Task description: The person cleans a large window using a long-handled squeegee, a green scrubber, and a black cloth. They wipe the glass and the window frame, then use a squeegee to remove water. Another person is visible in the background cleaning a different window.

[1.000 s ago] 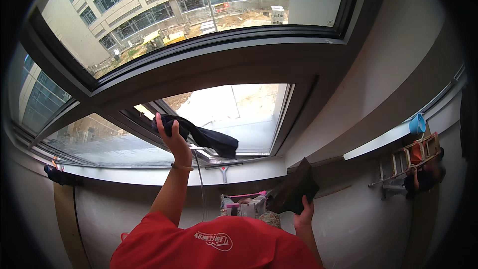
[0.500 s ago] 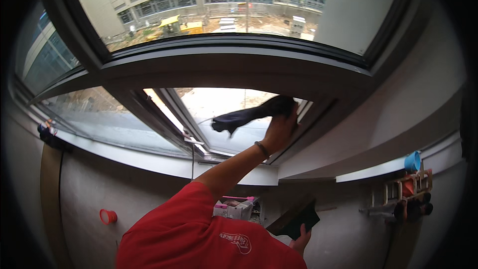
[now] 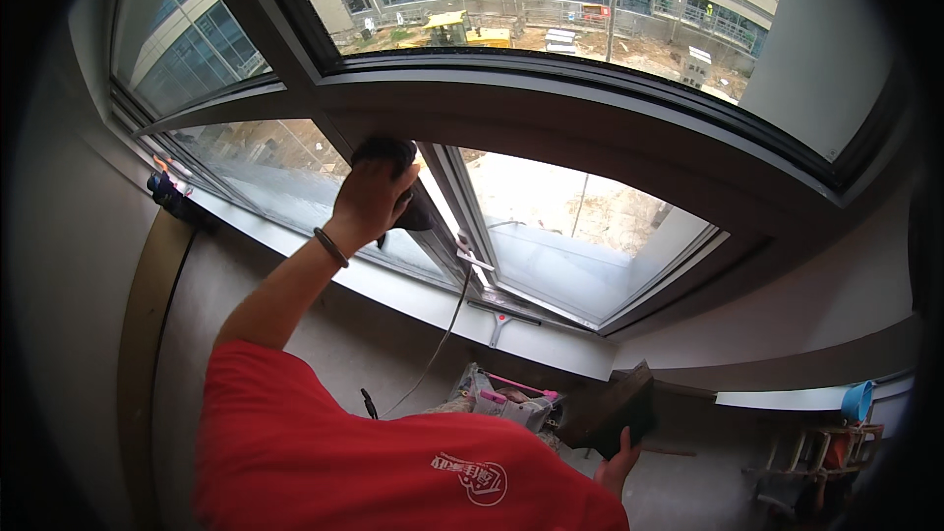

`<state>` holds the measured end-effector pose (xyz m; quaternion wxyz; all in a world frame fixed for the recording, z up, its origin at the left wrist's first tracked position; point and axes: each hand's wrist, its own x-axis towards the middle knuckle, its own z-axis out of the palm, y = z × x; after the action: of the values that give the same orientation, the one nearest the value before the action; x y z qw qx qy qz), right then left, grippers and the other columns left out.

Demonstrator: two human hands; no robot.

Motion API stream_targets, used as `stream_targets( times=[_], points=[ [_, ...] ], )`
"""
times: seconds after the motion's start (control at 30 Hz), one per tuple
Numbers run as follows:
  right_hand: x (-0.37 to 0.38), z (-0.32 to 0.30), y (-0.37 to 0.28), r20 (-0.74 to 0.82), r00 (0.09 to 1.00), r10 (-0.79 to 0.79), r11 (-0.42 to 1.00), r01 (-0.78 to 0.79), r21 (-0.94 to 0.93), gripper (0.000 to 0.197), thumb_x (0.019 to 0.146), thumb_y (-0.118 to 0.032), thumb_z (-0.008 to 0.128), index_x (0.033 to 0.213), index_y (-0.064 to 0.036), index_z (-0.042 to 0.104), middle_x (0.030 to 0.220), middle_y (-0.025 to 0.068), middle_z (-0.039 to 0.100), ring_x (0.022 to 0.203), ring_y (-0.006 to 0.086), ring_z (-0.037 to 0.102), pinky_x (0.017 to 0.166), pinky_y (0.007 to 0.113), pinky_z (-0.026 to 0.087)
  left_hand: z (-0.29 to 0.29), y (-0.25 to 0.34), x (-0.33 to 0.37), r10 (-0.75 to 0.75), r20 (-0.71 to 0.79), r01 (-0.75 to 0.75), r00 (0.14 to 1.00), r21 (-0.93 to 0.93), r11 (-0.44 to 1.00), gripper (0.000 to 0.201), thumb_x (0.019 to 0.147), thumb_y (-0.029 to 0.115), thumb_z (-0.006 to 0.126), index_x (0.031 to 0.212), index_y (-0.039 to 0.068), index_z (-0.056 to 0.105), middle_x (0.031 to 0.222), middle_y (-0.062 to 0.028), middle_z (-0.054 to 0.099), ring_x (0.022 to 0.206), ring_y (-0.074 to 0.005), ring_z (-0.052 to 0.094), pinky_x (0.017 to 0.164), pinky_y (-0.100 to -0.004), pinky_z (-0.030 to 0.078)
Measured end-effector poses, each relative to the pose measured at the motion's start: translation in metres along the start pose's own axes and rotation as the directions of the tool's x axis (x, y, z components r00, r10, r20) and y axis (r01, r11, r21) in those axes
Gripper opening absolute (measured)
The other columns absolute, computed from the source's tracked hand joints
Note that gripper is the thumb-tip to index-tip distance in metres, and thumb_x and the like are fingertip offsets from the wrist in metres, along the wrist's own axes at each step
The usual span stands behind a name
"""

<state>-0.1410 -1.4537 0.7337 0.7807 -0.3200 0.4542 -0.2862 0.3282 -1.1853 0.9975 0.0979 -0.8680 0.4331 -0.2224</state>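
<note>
My left hand (image 3: 366, 199) is closed on a black cloth (image 3: 418, 211) and presses it to the dark upright window frame (image 3: 339, 128). A loose part of the cloth hangs below the fingers. Just right of it is the open window sash (image 3: 472, 199) with its white handle (image 3: 474, 256). Low on the right, my right hand (image 3: 616, 467) grips the edge of a flat dark green and brown board-like piece (image 3: 612, 415); its exact kind does not show. A squeegee (image 3: 500, 323) lies on the white sill (image 3: 565, 342) beneath the opening.
A tub of cleaning things (image 3: 506, 395) stands below the sill. A thin cord (image 3: 447, 332) hangs from the window. At far right are a blue container (image 3: 857, 401) and a wooden stepladder (image 3: 821, 457). Dark items (image 3: 167, 192) lie on the sill's left end.
My left hand has carried the cloth left, from the right side of the opening to the upright frame on its left. The view has shifted; the right hand still holds the dark piece.
</note>
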Motion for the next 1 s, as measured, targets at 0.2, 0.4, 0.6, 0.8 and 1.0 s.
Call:
stream_targets(
  times=[0.2, 0.4, 0.6, 0.8, 1.0],
  points=[
    [0.014, 0.053, -0.012, 0.097, 0.995, 0.007, 0.997, 0.000, -0.074, 0.045, 0.091, -0.017, 0.062, 0.130, -0.0029, 0.048, 0.121, 0.0072, 0.057, 0.107, 0.0195, 0.057, 0.094, 0.034, 0.045, -0.010, -0.019, 0.010, 0.091, 0.394, -0.236, 0.914, 0.336, 0.912, 0.042, 0.078, 0.031, 0.069, 0.113, 0.011, 0.061, 0.115, -0.0103, 0.054, 0.112, -0.0253, 0.048, 0.098, -0.0353, 0.037],
    [0.029, 0.054, 0.004, 0.122, 0.992, 0.041, 0.989, -0.023, -0.148, 0.044, 0.092, -0.017, 0.060, 0.132, -0.0030, 0.047, 0.121, 0.0067, 0.057, 0.108, 0.0186, 0.056, 0.095, 0.033, 0.044, 0.045, -0.036, 0.036, 0.097, 0.422, -0.324, 0.901, 0.506, 0.799, 0.031, 0.071, 0.024, 0.066, 0.099, 0.010, 0.064, 0.101, -0.0110, 0.058, 0.098, -0.0255, 0.054, 0.090, -0.0340, 0.039],
    [0.024, 0.044, 0.016, 0.075, 0.993, 0.095, 0.988, -0.085, -0.126, 0.043, 0.092, -0.014, 0.059, 0.132, -0.0027, 0.046, 0.120, 0.0070, 0.057, 0.107, 0.0192, 0.057, 0.093, 0.032, 0.045, 0.063, -0.017, 0.048, 0.083, 0.438, -0.329, 0.895, 0.521, 0.788, 0.032, 0.075, 0.024, 0.062, 0.102, 0.009, 0.062, 0.097, -0.0099, 0.060, 0.093, -0.0230, 0.057, 0.080, -0.0347, 0.044],
    [0.021, 0.047, 0.023, 0.060, 0.993, 0.099, 0.987, -0.090, -0.134, 0.044, 0.092, -0.013, 0.058, 0.133, -0.0041, 0.046, 0.121, 0.0071, 0.058, 0.107, 0.0197, 0.057, 0.094, 0.033, 0.045, 0.139, 0.009, 0.028, 0.022, 0.544, -0.318, 0.839, 0.457, 0.830, 0.024, 0.087, 0.019, 0.052, 0.107, 0.011, 0.062, 0.099, -0.0098, 0.060, 0.098, -0.0249, 0.056, 0.080, -0.0359, 0.044],
    [0.004, 0.037, 0.026, -0.012, 0.993, 0.115, 0.980, -0.115, -0.165, 0.044, 0.092, -0.012, 0.058, 0.133, -0.0036, 0.045, 0.121, 0.0070, 0.057, 0.107, 0.0207, 0.057, 0.094, 0.034, 0.045, 0.264, 0.045, -0.011, 0.083, 0.489, -0.186, 0.868, 0.165, 0.969, 0.014, 0.083, 0.016, 0.054, 0.091, 0.009, 0.064, 0.092, -0.0119, 0.060, 0.093, -0.0268, 0.058, 0.079, -0.0379, 0.044]
  ],
)
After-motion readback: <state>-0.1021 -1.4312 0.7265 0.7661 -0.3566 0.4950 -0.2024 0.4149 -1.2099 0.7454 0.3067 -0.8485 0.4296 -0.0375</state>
